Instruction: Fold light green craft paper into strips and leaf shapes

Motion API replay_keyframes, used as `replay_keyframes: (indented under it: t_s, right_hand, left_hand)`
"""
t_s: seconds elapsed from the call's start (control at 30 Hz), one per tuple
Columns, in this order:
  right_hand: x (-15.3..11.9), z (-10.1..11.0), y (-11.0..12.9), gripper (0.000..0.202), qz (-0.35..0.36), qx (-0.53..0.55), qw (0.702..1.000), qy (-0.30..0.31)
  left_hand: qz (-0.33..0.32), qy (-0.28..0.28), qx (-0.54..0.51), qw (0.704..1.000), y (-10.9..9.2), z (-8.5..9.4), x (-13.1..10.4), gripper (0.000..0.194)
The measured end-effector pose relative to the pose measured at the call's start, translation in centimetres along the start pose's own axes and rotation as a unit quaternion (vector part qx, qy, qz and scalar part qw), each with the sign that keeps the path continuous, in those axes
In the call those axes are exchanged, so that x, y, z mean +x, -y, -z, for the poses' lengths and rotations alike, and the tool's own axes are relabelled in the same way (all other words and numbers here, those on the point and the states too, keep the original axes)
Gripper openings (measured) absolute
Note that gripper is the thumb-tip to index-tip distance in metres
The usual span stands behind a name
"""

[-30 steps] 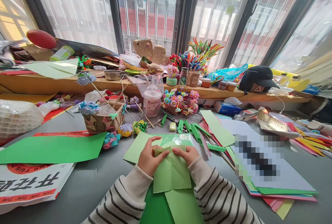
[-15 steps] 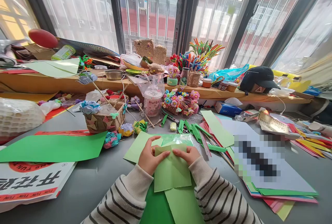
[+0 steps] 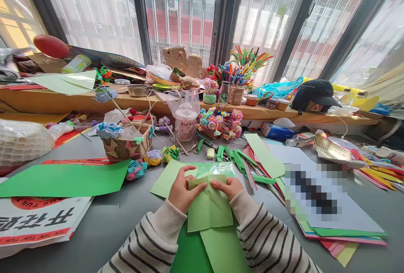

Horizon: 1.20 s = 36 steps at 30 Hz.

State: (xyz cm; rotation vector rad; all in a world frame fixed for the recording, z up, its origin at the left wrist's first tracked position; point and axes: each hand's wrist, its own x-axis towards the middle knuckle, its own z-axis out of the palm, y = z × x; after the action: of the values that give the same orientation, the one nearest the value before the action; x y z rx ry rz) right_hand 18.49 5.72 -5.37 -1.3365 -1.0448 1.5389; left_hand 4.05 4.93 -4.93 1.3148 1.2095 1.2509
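Held paper [image 3: 210, 210], near edge slightly higher

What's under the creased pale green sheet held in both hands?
Past the lower edge of the creased sheet, a second pale green sheet and a darker green sheet show. Whatever lies directly behind its middle is covered.

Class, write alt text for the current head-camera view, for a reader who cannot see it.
Two bare hands, left and right, pinch the top of a creased, light green paper square above a grey table. Around them lie green paper sheets and folded paper flowers; behind, a wooden ledge holds a black cap.
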Motion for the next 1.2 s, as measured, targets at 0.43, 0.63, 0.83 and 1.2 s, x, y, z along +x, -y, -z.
replay_keyframes:
  t_s: [0.43, 0.63, 0.83, 1.2]
  right_hand:
    - [-0.1, 0.0, 0.1, 0.034, 0.017, 0.016, 1.000, -0.008]
    - [0.5, 0.0, -0.6, 0.036, 0.015, 0.013, 1.000, -0.010]
    - [0.7, 0.0, -0.6, 0.039, 0.018, 0.015, 1.000, -0.001]
    - [0.6, 0.1, -0.6, 0.035, 0.038, 0.032, 0.999, -0.007]
  left_hand:
    - [0.065, 0.016, -0.032, 0.997, 0.5, 0.1, 0.3, 0.068]
    - [0.048, 0.010, -0.056, 0.997, 0.2, 0.1, 0.1, 0.064]
    - [0.022, -0.007, -0.032, 0.999, 0.1, 0.0, 0.0, 0.058]
    - [0.068, 0.004, -0.079, 0.995, -0.1, 0.1, 0.0, 0.066]
